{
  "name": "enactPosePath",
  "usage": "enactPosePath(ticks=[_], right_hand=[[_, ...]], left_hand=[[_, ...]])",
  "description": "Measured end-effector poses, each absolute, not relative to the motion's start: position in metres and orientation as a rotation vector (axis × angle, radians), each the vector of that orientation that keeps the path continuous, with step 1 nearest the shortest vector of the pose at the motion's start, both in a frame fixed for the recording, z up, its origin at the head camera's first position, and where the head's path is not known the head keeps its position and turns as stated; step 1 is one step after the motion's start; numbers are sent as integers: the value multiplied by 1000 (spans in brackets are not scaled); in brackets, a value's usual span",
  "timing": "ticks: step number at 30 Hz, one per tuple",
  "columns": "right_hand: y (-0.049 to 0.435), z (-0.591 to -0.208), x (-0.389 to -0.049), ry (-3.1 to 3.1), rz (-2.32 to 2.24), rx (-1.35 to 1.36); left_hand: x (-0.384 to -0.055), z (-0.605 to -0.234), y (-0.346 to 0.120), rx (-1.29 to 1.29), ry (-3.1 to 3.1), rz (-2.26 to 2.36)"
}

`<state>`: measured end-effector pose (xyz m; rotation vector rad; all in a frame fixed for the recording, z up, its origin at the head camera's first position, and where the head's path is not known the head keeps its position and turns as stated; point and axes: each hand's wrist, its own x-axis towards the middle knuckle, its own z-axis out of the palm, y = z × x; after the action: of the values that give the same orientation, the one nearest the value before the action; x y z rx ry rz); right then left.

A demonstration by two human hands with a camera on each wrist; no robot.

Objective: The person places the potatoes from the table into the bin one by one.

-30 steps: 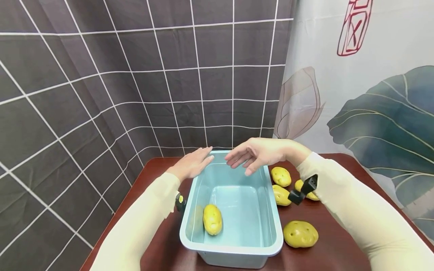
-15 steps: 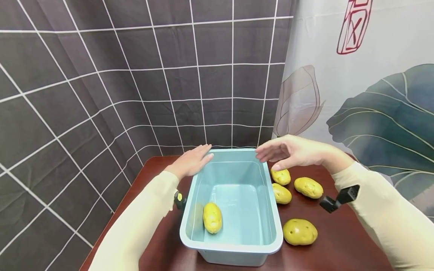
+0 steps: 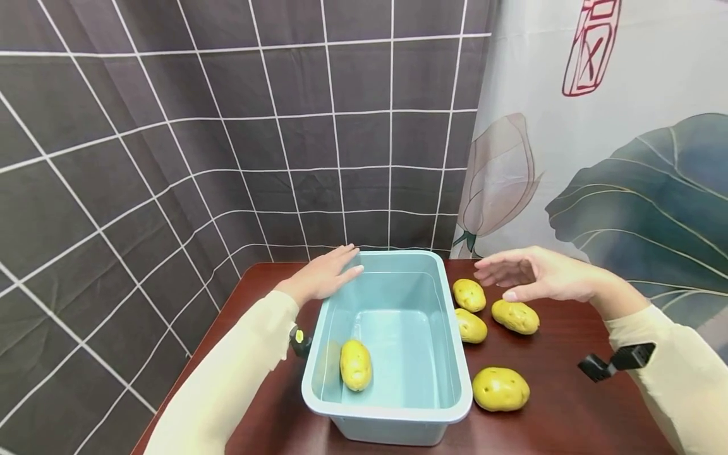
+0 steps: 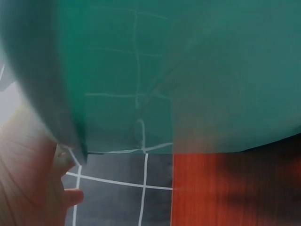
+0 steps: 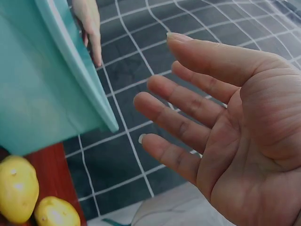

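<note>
A light blue plastic basin (image 3: 388, 414) stands on the table with one yellow potato (image 3: 355, 365) lying in its near left part. My left hand (image 3: 321, 273) rests at the far left rim, fingers extended. In the left wrist view the basin's outer wall (image 4: 127, 75) fills most of the picture. My right hand (image 3: 537, 275) hovers beyond the basin's right side, holding nothing, its fingers loosely bent and spread from the thumb. Just below it on the table lies an oblong potato (image 3: 515, 316). Two more, a far potato (image 3: 469, 295) and a middle potato (image 3: 471, 327), lie close along the basin's right wall.
A larger potato (image 3: 500, 389) lies near the basin's front right corner. The red-brown table (image 3: 560, 373) extends to the right. Behind and left hangs a dark curtain (image 3: 296, 145) with white grid lines; a pale printed curtain (image 3: 529, 82) hangs at the right.
My right hand has moved right, from above the basin to over the potatoes beside it, uncovering the oblong one. The left hand stays at the rim.
</note>
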<state>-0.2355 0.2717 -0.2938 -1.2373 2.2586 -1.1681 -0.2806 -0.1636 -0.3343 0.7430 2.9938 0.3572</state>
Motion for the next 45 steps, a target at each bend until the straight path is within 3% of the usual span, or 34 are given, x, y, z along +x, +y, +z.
enactPosePath(ticks=[34, 45], right_hand=[[301, -378, -226, 1971, -1274, -1062], [303, -407, -221, 1912, -1232, -844]], left_hand=[[-281, -348, -157, 737, 3060, 202], [-279, -346, -157, 717, 3055, 235]])
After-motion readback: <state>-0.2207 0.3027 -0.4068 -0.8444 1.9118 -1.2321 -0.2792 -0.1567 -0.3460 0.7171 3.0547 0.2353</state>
